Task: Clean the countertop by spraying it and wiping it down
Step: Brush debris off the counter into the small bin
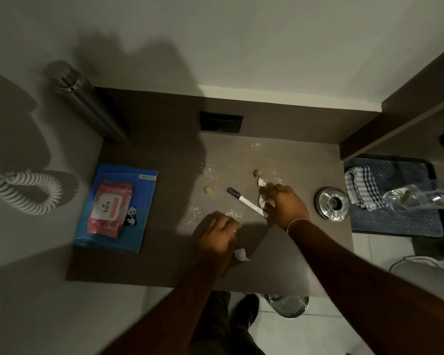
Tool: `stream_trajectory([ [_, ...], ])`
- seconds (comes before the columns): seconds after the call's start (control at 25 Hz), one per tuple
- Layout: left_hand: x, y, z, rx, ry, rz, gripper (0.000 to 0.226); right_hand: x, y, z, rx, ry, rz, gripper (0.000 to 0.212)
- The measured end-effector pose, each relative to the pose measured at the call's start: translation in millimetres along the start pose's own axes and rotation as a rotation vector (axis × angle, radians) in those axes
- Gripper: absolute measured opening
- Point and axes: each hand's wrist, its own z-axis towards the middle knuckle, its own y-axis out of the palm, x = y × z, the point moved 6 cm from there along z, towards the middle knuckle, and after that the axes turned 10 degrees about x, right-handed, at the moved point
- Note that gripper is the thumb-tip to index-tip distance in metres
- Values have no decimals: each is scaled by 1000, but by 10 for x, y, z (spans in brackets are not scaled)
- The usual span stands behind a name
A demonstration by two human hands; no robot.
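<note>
Head view, looking down on a dark brown bench (149,262) set against a pale wall. Right hand (283,204) clenched on a crumpled white tissue (263,199), pressed to the bench just right of centre. Beside it, a marker pen (246,202) lying slantwise, dark cap toward the upper left, its white end touching or under the right hand. Left hand (217,239) curled into a loose fist near the front edge, resting on the surface; a second scrap of white paper (241,254) just beside its lower edge, whether gripped or merely touching cannot be told. White specks (210,172) scattered over the middle of the bench, with a small yellow-brown crumb (208,191) left of the pen and another lump (257,172) above the right hand. At left, a pink pack of wet wipes (109,208) lying on a blue folder (144,190). At right, near the edge, a round metal ashtray (331,204). Beyond the edge, lower down, a checked cloth (362,187) on a dark tray (400,221). No spray bottle clearly made out.
</note>
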Motion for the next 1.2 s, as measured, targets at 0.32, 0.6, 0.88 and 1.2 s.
stream_trajectory([
  [0.32,205,489,-535,-311,138,144,71,-27,-341,401,239,78,162,38],
  [0.6,14,650,-790,-412,222,233,107,-313,-159,699,6,-69,16,25],
  [0.88,-82,347,-375,-161,32,172,56,-357,-114,608,76,-53,70,10],
  [1.2,-787,-317,838,163,-313,240,32,-166,-226,318,166,158,291,12],
])
